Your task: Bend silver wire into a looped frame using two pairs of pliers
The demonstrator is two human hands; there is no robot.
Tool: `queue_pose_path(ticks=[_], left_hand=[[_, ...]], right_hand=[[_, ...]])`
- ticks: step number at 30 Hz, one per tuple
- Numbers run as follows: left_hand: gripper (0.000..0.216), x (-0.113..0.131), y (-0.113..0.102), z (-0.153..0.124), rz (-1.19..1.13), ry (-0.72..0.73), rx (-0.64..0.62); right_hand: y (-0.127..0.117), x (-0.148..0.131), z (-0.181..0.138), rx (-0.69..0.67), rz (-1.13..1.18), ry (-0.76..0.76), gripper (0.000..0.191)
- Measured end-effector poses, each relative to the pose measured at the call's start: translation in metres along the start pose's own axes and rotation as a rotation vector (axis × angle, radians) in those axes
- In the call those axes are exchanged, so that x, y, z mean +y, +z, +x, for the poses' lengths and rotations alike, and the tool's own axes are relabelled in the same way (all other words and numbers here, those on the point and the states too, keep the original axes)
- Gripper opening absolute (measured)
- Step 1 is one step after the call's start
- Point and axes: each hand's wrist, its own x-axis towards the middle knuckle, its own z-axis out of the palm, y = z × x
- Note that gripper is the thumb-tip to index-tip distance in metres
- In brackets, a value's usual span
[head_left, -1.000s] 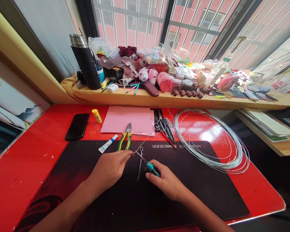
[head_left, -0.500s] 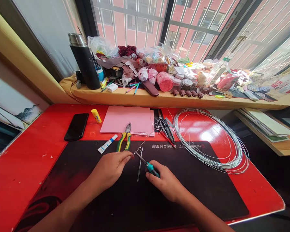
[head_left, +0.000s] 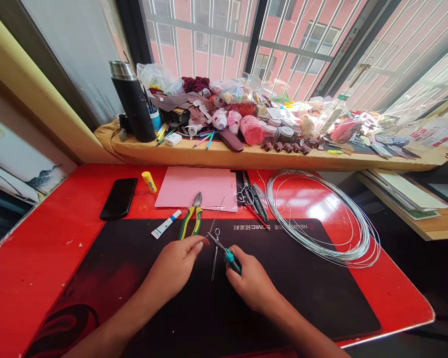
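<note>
Between thumb and fingers, my left hand (head_left: 182, 256) pinches a thin metal wire (head_left: 217, 215) whose free end slants up and to the right. My right hand (head_left: 250, 273) is closed around the teal and black handle of slim-nosed pliers (head_left: 231, 259). Their tips meet the wire right beside my left fingertips; whether the jaws are clamped on it is too small to tell. Behind the pliers, a twisted wire piece (head_left: 215, 253) with a small loop at its top lies on the black mat (head_left: 283, 298). Green and yellow combination pliers (head_left: 192, 216) lie just beyond my left hand.
A wire coil (head_left: 366, 243) rests at the right of the red table (head_left: 403, 298). Beyond the mat are a phone (head_left: 118, 199), a glue stick (head_left: 149, 182), a small tube (head_left: 166, 224), pink sheets (head_left: 205, 185), scissors (head_left: 245, 193) and a cutter (head_left: 260, 205). Craft items crowd the sill.
The wire's free end has swung to a steeper, more upright angle. Both hands stay close together, and the pliers' tips remain at the wire. The view has shifted slightly.
</note>
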Motion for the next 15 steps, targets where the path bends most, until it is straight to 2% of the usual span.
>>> queue_pose_path(ticks=[4, 8, 12, 15], left_hand=[[0.044, 0.009, 0.005, -0.009, 0.113, 0.046, 0.085], [0.045, 0.012, 0.008, -0.004, 0.21, 0.091, 0.128], [0.042, 0.009, 0.002, 0.005, 0.214, 0.125, 0.134], [0.041, 0.006, -0.004, 0.005, 0.198, 0.129, 0.121]], right_hand=[[0.006, 0.002, 0.0, 0.051, -0.046, 0.002, 0.015], [0.004, 0.003, 0.005, 0.044, 0.055, -0.009, 0.013], [-0.003, 0.006, 0.005, -0.047, 0.229, -0.049, 0.006], [-0.009, 0.011, 0.0, -0.112, 0.337, -0.024, 0.011]])
